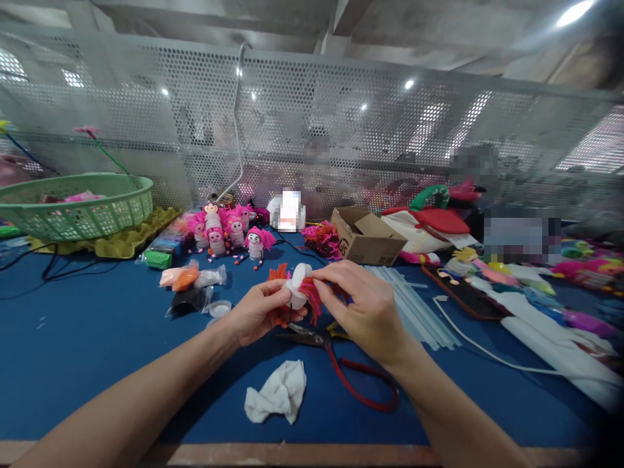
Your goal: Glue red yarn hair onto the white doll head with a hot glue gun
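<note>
While the left hand (260, 311) grips the white figure (295, 296), presumably for steadiness, the right hand (366, 302) pinches its red yarn (311, 300).

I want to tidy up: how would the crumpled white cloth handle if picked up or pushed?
The white cloth will probably be floppy, since it lies in loose folds. It looks thin, so it is likely light. Pushed, it would probably slide or bunch up on the blue table rather than roll, given its uneven shape.

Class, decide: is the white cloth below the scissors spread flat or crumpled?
Crumpled: the white cloth shows raised creases and bunched, uneven edges instead of one smooth, flat surface.
</note>
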Tool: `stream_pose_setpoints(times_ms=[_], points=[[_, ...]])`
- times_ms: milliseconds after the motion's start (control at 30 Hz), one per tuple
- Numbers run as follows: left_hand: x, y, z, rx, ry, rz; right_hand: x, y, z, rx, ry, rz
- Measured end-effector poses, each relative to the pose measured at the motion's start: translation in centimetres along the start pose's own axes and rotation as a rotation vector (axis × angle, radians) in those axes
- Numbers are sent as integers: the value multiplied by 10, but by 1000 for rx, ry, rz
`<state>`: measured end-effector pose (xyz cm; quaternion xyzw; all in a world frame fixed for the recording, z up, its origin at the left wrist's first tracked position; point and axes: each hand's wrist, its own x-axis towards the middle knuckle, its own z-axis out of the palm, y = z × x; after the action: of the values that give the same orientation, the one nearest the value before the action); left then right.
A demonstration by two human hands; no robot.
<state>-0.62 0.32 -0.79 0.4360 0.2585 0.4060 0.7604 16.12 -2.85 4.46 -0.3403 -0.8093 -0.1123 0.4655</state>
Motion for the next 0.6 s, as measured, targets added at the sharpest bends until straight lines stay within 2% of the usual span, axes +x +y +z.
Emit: stream_pose_setpoints(times_ms=[333, 600], points=[[0, 0, 0, 8, -9, 2, 1, -1, -1, -22, -26, -14], [0, 0, 0, 0, 0, -4, 0, 1, 0, -31, 1, -63]])
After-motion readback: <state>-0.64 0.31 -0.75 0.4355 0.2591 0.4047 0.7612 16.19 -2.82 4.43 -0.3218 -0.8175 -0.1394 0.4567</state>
